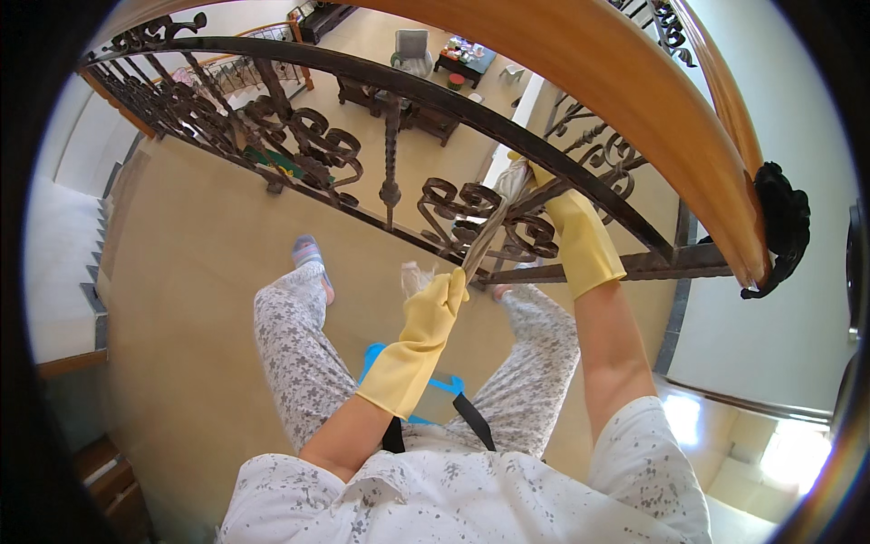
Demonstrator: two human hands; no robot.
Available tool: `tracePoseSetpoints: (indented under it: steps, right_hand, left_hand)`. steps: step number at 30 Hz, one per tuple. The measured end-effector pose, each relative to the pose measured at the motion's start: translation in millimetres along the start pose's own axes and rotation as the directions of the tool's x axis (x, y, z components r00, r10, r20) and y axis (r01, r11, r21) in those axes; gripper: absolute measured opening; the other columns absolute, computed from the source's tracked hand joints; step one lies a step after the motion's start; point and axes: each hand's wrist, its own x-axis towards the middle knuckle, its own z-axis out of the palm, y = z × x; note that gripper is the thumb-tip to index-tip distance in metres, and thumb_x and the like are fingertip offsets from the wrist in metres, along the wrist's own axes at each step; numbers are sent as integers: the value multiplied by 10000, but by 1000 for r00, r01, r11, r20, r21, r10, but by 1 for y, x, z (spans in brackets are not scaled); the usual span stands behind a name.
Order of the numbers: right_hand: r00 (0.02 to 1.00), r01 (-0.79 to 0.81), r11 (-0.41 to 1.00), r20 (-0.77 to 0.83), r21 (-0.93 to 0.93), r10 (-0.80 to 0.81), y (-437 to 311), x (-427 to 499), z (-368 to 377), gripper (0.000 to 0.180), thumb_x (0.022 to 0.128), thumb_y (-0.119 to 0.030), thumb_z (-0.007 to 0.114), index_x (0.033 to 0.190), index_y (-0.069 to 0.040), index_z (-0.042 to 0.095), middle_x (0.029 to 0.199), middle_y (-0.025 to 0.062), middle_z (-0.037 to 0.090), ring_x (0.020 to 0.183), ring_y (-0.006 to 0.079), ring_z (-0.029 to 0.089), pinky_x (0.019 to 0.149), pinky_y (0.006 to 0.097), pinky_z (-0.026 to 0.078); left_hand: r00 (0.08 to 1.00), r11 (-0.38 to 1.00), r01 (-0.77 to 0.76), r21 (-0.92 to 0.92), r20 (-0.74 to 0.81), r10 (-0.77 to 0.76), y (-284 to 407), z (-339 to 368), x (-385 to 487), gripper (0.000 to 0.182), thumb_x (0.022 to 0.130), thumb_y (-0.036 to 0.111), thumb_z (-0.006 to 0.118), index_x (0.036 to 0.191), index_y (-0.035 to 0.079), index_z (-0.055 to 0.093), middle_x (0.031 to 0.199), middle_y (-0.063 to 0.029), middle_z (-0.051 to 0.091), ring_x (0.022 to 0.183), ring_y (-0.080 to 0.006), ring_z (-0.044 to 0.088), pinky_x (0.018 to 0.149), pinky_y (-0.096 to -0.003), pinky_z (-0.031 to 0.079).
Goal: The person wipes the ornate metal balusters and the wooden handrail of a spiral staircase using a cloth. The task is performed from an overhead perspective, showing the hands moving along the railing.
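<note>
Both my hands wear yellow rubber gloves. A light grey cloth (pixel 493 228), twisted like a rope, is stretched between them through the scrollwork of a dark wrought-iron railing (pixel 391 163). My left hand (pixel 438 299) is closed around the cloth's near end, in front of the railing, with a frayed loose end beside the fist. The right hand (pixel 540 180) reaches through to the railing's far side and grips the other end; its fingers are partly hidden by the ironwork and cloth. Above the bars curves a polished wooden handrail (pixel 652 102).
A blue-framed stool (pixel 448 385) is between my legs. Stairs (pixel 96 285) run along the left. Beyond the railing, on a lower floor, are a grey armchair (pixel 412 51) and a low table (pixel 469 60). The handrail ends in a black scroll (pixel 781 228) at the right.
</note>
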Motion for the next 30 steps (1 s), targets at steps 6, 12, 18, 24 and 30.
tracePoseSetpoints:
  steps: [6,12,18,24,30]
  right_hand:
    - [999,-20,1000,-43,-5,20,2,-11,-14,161,961,-98,554,1054,6,633,898,50,676,697,85,604,642,210,483]
    - [991,-40,999,-126,5,40,3,-22,-21,164,963,-96,559,1069,5,632,926,52,681,714,86,612,656,210,486]
    - [976,-99,993,-189,57,108,-5,-20,-41,168,965,-93,564,1085,4,631,953,55,686,732,88,620,669,211,489]
    - [984,-99,977,-128,187,124,-36,-27,-64,173,967,-91,569,1100,3,630,980,57,692,749,89,628,683,211,493]
    - [978,-131,955,-123,265,168,-61,-58,-67,180,970,-88,574,1115,1,629,1007,59,697,767,91,636,696,211,496]
  left_hand:
    - [994,996,90,-6,58,-90,-15,-8,-22,341,1019,329,562,832,66,670,713,-55,674,674,-211,631,671,-336,502]
    - [998,966,22,257,45,-35,-15,-10,-14,301,1025,327,536,888,98,676,771,-73,697,703,-260,652,666,-337,506]
    - [992,967,67,246,87,-91,12,-13,52,368,998,429,544,933,93,680,832,-96,716,675,-295,644,642,-356,499]
    - [930,896,356,-264,195,-312,55,-82,12,337,977,374,603,915,50,674,680,-20,601,560,-125,540,524,-284,427]
    - [976,918,194,-345,165,-144,48,-114,-23,331,923,383,679,980,57,677,688,10,570,559,-92,516,523,-242,399]
